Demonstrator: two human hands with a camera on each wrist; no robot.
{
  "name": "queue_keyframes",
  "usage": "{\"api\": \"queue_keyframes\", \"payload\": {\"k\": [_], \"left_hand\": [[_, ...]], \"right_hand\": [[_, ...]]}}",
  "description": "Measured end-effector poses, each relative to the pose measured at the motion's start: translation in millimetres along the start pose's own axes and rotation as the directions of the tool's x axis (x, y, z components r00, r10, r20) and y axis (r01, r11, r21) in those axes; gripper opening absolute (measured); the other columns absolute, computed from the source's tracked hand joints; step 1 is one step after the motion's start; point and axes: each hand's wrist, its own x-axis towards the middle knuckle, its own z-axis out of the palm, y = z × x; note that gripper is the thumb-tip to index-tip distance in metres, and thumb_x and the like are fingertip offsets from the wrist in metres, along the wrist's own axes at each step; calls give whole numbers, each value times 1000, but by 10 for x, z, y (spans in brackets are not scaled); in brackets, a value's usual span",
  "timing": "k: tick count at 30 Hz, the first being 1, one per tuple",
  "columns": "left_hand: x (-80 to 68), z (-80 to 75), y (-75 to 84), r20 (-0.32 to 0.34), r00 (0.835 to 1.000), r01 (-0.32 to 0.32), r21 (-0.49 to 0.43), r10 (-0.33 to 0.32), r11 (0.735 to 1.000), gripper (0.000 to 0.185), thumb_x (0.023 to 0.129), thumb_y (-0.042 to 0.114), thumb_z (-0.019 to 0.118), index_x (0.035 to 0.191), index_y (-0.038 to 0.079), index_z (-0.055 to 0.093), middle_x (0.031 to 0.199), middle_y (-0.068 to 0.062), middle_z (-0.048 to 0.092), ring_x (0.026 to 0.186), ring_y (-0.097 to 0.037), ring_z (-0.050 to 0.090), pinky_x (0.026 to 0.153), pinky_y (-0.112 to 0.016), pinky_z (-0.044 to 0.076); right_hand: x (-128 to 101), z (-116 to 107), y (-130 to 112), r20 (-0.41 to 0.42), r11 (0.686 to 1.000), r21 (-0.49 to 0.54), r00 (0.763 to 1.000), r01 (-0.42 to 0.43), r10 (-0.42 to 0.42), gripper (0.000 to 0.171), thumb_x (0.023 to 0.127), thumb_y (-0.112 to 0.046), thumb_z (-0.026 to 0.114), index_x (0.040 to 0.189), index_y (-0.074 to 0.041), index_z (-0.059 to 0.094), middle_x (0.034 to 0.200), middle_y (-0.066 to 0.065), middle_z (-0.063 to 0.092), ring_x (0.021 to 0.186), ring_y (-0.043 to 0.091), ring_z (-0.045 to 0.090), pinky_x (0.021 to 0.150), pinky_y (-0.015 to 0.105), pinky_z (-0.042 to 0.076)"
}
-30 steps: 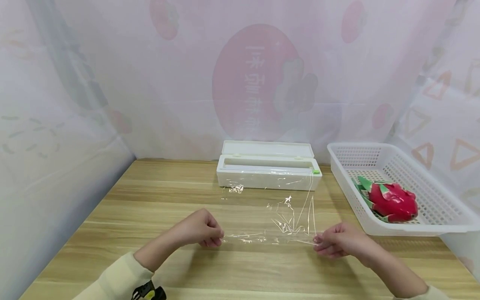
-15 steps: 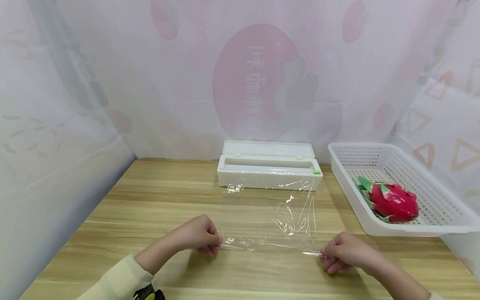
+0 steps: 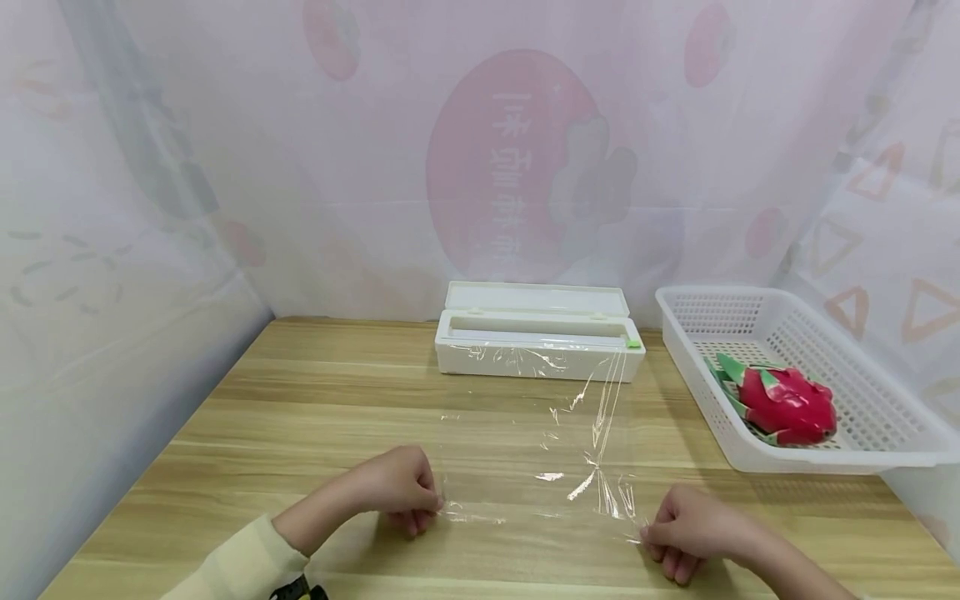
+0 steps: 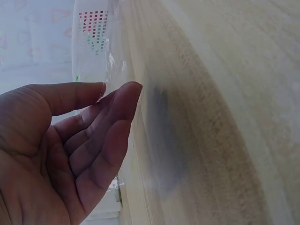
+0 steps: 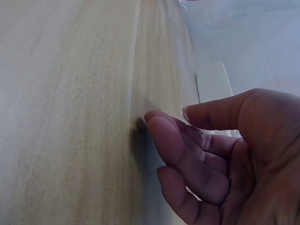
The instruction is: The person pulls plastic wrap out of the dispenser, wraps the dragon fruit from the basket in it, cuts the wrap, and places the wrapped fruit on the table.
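Observation:
A sheet of clear plastic wrap (image 3: 525,450) stretches from a white cling film box (image 3: 536,360) toward the near side of the table, creased on its right half. My left hand (image 3: 401,490) pinches the sheet's near left corner between thumb and index finger. At the near right corner my right hand (image 3: 693,533) pinches the film the same way. The left wrist view shows the left hand's (image 4: 70,140) other fingers loosely bent; in the right wrist view the right hand's (image 5: 225,154) lower fingers also curl below the pinch. The box's lid (image 3: 536,297) stands open at the back.
A white perforated basket (image 3: 862,457) stands on the right of the wooden table (image 3: 300,392), holding a red dragon fruit (image 3: 787,406) with green tips. A small green piece (image 3: 633,343) sits at the box's right end. Printed cloth walls surround the table.
Both hands have moved toward the near edge, drawing the film further out of the box. The right hand has also shifted slightly right. The creases in the film have changed shape.

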Motion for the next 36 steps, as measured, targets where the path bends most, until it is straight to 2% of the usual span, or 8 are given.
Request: {"api": "queue_keyframes", "payload": {"k": [4,9,16,22,27,29,32,36], "left_hand": [[-11,22,-5,-15,999,-34,104,35,994,32,88,9,69,56,6,65,51,-1,62,44,-15,61,39,-20,40],[-4,51,-28,-42,996,-71,234,83,970,32,84,9,71,53,11,62,47,4,58,41,-12,56,40,-20,34],[-8,65,-50,-16,996,-77,252,84,965,29,80,6,72,53,11,60,47,5,58,40,-12,57,39,-22,39],[-25,57,-41,4,998,-61,266,62,962,30,78,13,77,54,12,60,46,6,58,41,-12,59,40,-23,43],[-31,-13,0,-73,995,-33,357,63,933,39,79,28,80,52,15,56,45,8,55,42,-10,55,43,-26,40],[-22,-41,13,-142,985,-25,417,93,908,39,78,32,81,53,17,55,48,10,53,45,-8,51,44,-27,38],[17,-59,22,-229,958,-39,498,175,866,33,77,34,82,63,17,58,61,10,53,56,-7,48,50,-28,40],[89,-39,0,-247,923,-113,561,296,820,34,76,32,83,94,9,66,90,0,56,75,-12,51,64,-32,48]], "right_hand": [[-7,19,8,-24,994,-99,999,44,-46,32,92,-19,66,63,-4,64,55,4,61,47,12,59,46,32,54],[-19,28,-5,-95,966,-248,991,67,-93,31,89,-23,71,63,-9,62,55,-1,58,48,14,58,45,29,48],[-66,-29,-51,-177,907,-419,976,45,-130,31,84,-34,75,65,-15,59,54,-6,52,50,10,49,46,26,39],[-52,-37,-72,-263,869,-494,950,19,-170,31,80,-39,77,69,-18,58,58,-9,49,54,7,45,49,26,38],[39,-15,-94,-368,852,-519,918,-71,-148,32,77,-40,80,84,-14,63,67,-5,51,61,12,48,56,32,41],[75,-12,-91,-392,838,-540,905,-79,-168,40,76,-42,81,95,-11,65,75,-3,57,69,15,54,62,37,46],[106,-7,-75,-399,810,-585,883,-38,-247,57,74,-45,82,112,-7,63,98,4,63,89,24,61,76,47,51],[152,10,-47,-357,747,-658,834,95,-421,75,68,-41,86,125,-2,58,122,13,59,111,34,57,92,52,47]]}}
